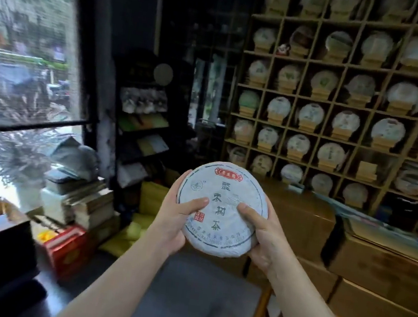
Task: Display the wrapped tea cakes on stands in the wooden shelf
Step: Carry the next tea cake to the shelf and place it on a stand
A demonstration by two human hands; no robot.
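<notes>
Gripping opposite edges, the left hand (170, 222) and right hand (263, 233) held the wrapped tea cake (222, 208) between them, thumbs across its printed face, well short of the wooden shelf (341, 104).

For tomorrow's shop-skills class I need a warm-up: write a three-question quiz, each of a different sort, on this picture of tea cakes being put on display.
1. True or false: the wrapped tea cake is held by one of the hands only.
2. Multiple choice: The wooden shelf stands (A) to the person's right, (B) to the person's left by the window, (C) behind the red box.
3. Fill in: some shelf compartments hold only an empty ____, with no tea cake on it.

Key
1. False: the left hand and the right hand both grip it, thumbs on its printed face.
2. A
3. stand
</notes>
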